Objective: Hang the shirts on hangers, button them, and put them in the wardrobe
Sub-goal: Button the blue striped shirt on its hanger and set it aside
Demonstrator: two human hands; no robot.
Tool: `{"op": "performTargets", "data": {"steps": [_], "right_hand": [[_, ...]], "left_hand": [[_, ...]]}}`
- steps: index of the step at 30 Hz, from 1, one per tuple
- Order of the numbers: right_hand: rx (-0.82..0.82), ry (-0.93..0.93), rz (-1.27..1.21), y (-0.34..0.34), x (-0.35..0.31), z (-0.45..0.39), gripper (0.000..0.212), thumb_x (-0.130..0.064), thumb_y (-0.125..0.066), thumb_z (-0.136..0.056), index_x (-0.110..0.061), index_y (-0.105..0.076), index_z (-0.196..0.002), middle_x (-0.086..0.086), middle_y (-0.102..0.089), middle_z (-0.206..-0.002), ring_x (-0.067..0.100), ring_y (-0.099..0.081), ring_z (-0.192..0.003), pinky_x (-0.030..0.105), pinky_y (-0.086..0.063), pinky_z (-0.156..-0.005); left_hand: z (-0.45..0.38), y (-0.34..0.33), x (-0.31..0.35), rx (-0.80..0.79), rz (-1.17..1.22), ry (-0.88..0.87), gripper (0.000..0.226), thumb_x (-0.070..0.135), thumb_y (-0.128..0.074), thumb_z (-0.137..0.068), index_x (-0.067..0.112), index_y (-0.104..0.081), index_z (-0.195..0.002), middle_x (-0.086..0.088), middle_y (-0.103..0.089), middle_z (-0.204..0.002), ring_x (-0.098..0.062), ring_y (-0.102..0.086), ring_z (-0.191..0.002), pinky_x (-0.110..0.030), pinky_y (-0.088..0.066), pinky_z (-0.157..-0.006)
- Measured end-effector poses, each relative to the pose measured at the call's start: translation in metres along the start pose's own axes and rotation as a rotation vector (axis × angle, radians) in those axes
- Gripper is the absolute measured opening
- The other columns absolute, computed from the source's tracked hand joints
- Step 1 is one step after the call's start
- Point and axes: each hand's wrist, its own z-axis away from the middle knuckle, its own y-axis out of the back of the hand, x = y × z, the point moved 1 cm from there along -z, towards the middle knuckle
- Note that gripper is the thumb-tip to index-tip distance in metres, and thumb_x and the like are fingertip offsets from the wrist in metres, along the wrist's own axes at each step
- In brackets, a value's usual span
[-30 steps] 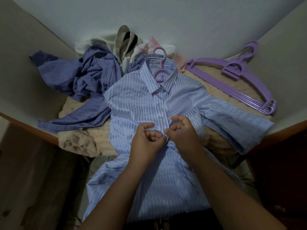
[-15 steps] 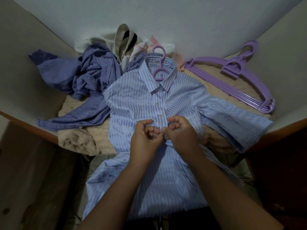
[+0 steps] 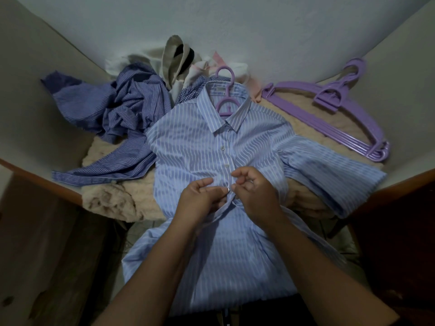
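The light striped shirt lies on its hanger mid-counter, upper buttons done, the left hand and right hand pinching its placket at the next; at ten o'clock a crumpled shirt waits, spare hangers at two

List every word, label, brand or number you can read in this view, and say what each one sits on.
No text is legible.
Neck label inside the collar of the light blue white-striped shirt, beside the lilac plastic hanger: a small pale tag, its print too small and blurred to read.
Pile of lilac plastic hangers, crumpled dark blue striped shirt: no markings visible.
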Motion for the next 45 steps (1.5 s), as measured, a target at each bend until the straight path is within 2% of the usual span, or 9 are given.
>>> {"op": "performTargets", "data": {"steps": [3, 6, 11, 21, 26, 31, 34, 38, 45], "right_hand": [[-0.023, -0.045, 0.028, 0.001, 0.002, -0.006, 0.036, 0.005, -0.059, -0.086, -0.03, -0.056, -0.082, 0.006, -0.056, -0.087, 0.013, -0.056, -0.073, 0.012, -0.045, -0.066], [-0.016, -0.212, -0.179, 0.001, 0.001, -0.014, 0.025, 0.0, -0.063, -0.086, -0.023, -0.052, -0.087, 0.003, -0.054, -0.08, 0.008, -0.054, -0.057, 0.019, -0.046, -0.053], [-0.098, -0.345, -0.367, 0.002, -0.013, -0.032, 0.021, -0.002, -0.063, -0.087, -0.015, -0.049, -0.095, 0.013, -0.054, -0.078, 0.014, -0.05, -0.046, 0.023, -0.042, -0.043], [0.028, -0.284, -0.4, 0.008, -0.041, -0.124, 0.019, -0.001, -0.055, -0.091, -0.019, -0.051, -0.09, 0.005, -0.06, -0.091, 0.029, -0.062, -0.078, 0.051, -0.054, -0.077], [0.074, -0.275, -0.331, 0.008, -0.02, -0.139, 0.025, 0.007, -0.049, -0.091, -0.017, -0.051, -0.085, 0.004, -0.06, -0.084, 0.021, -0.054, -0.069, 0.036, -0.046, -0.068], [0.085, -0.149, -0.197, 0.019, 0.002, -0.112, 0.024, 0.012, -0.046, -0.091, -0.011, -0.052, -0.096, 0.01, -0.062, -0.098, 0.019, -0.061, -0.086, 0.02, -0.052, -0.072], [0.198, -0.143, -0.108, 0.021, 0.02, -0.084, 0.023, 0.01, -0.046, -0.092, -0.006, -0.052, -0.108, 0.032, -0.058, -0.11, 0.037, -0.06, -0.092, 0.043, -0.051, -0.085], [0.281, -0.186, -0.059, 0.015, 0.05, -0.033, 0.04, 0.01, -0.055, -0.086, -0.029, -0.05, -0.089, -0.001, -0.061, -0.091, 0.019, -0.06, -0.087, 0.018, -0.05, -0.08], [0.277, -0.193, 0.024, -0.004, 0.059, 0.016, 0.044, 0.013, -0.057, -0.078, -0.027, -0.051, -0.093, -0.006, -0.056, -0.092, -0.001, -0.053, -0.073, 0.009, -0.042, -0.068]], "left_hand": [[-0.002, 0.0, 0.005, -0.033, 0.1, 0.098, 0.037, -0.006, -0.067, -0.082, 0.005, -0.052, -0.113, -0.006, -0.069, -0.061, -0.014, -0.067, -0.056, -0.024, -0.057, -0.056], [-0.006, -0.001, 0.009, -0.028, 0.073, 0.041, 0.038, -0.006, -0.068, -0.081, 0.005, -0.051, -0.114, -0.006, -0.068, -0.063, -0.011, -0.065, -0.05, -0.02, -0.055, -0.052], [-0.025, 0.0, 0.021, -0.039, -0.068, -0.06, 0.04, 0.003, -0.073, -0.08, 0.007, -0.054, -0.115, -0.011, -0.071, -0.086, -0.02, -0.069, -0.077, -0.027, -0.057, -0.074], [-0.086, -0.02, 0.089, -0.242, -0.16, -0.188, 0.026, 0.002, -0.053, -0.095, 0.016, -0.047, -0.116, -0.007, -0.068, -0.107, -0.017, -0.058, -0.077, -0.028, -0.047, -0.068], [-0.105, -0.014, 0.065, -0.276, -0.176, -0.123, 0.044, -0.01, -0.049, -0.093, 0.015, -0.041, -0.128, -0.005, -0.062, -0.112, -0.015, -0.058, -0.088, -0.027, -0.044, -0.071], [-0.089, 0.001, 0.038, -0.224, -0.278, -0.14, 0.055, -0.008, -0.061, -0.087, 0.021, -0.04, -0.129, -0.003, -0.061, -0.113, -0.026, -0.054, -0.079, -0.025, -0.044, -0.051], [-0.078, 0.008, 0.023, -0.195, -0.326, -0.197, 0.059, -0.001, -0.07, -0.082, 0.023, -0.042, -0.128, -0.004, -0.062, -0.113, -0.025, -0.058, -0.08, -0.029, -0.051, -0.064], [-0.059, 0.015, -0.006, -0.135, -0.458, -0.217, 0.067, 0.004, -0.077, -0.076, 0.023, -0.044, -0.131, 0.002, -0.062, -0.106, -0.013, -0.06, -0.076, -0.033, -0.053, -0.078], [-0.028, 0.017, -0.033, -0.101, -0.874, -0.31, 0.081, 0.018, -0.079, -0.074, 0.021, -0.035, -0.142, 0.01, -0.051, -0.118, -0.008, -0.053, -0.103, -0.02, -0.04, -0.084]]}}
